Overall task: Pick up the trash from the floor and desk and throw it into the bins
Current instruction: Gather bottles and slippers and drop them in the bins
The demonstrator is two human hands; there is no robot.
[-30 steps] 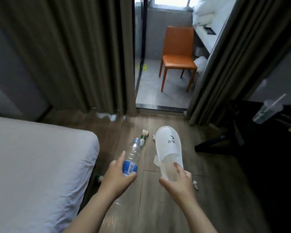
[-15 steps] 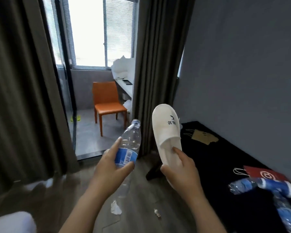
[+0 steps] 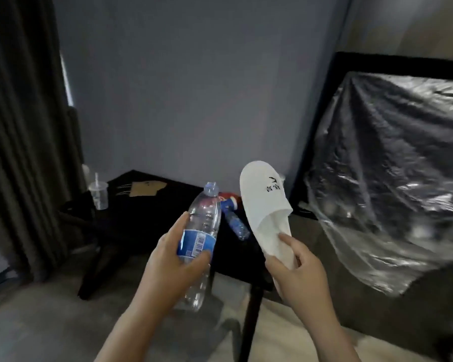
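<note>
My left hand [image 3: 171, 265] grips an empty clear plastic bottle [image 3: 202, 226] with a blue label, held upright in front of me. My right hand [image 3: 298, 270] holds a white disposable slipper [image 3: 266, 202] by its heel end, toe pointing up. Behind them stands a black desk [image 3: 152, 218]. On it lie another plastic bottle with a blue label [image 3: 236, 224], a red item [image 3: 225, 198], a brown paper bag [image 3: 147, 188] and a clear plastic cup with a straw [image 3: 99, 194]. No bin is clearly in view.
A large object wrapped in clear plastic film [image 3: 392, 178] fills the right side, with a black frame [image 3: 322, 105] behind it. Dark curtains [image 3: 24, 142] hang at the left. The grey wall [image 3: 194, 87] is straight ahead, and the wooden floor [image 3: 37, 322] lies below.
My view has swung right, from the floor and balcony door to the desk and the plastic-wrapped object. Both hands lifted the bottle and slipper from the floor and still hold them.
</note>
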